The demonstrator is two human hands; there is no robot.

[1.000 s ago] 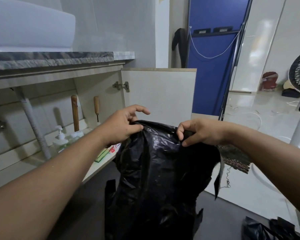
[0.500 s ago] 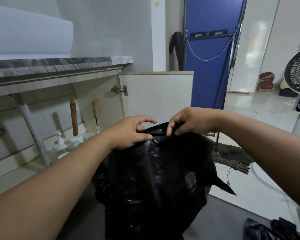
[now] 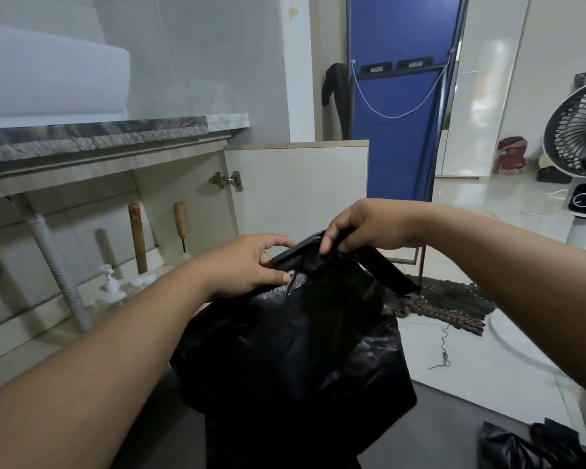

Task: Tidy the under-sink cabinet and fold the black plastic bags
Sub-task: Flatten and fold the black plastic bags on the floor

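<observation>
Black plastic bag (image 3: 295, 363) hangs in front of the open under-sink cabinet (image 3: 115, 231), held up by both hands at its top edge. Left hand (image 3: 247, 265) pinches the bag's rim between thumb and fingertips; the fingers are curled onto the plastic. Right hand (image 3: 362, 228) grips the top edge just beside the left, fingers folded down over the plastic and clamped on it.

Change from one second ago — the two hands were then set apart across the bag's mouth; they now sit close together, almost touching, with the top edge gathered between them. A flat strip of the bag (image 3: 386, 269) now juts out to the right below the right hand, and the bag's body is bunched wider below the hands.

Surroundings:
- Cabinet door (image 3: 298, 194) stands open behind the hands, hinge (image 3: 226, 180) visible.
- Two wooden-handled tools (image 3: 137, 235) stand upright against the cabinet's back wall, beside a grey drain pipe (image 3: 58, 265) and a white pump bottle (image 3: 109, 286).
- More black plastic (image 3: 535, 448) lies crumpled on the floor at the lower right, well apart from the held bag.
- A dark woven mat (image 3: 450, 306) lies on the floor behind the bag — a fan (image 3: 579, 137) stands at the far right.
</observation>
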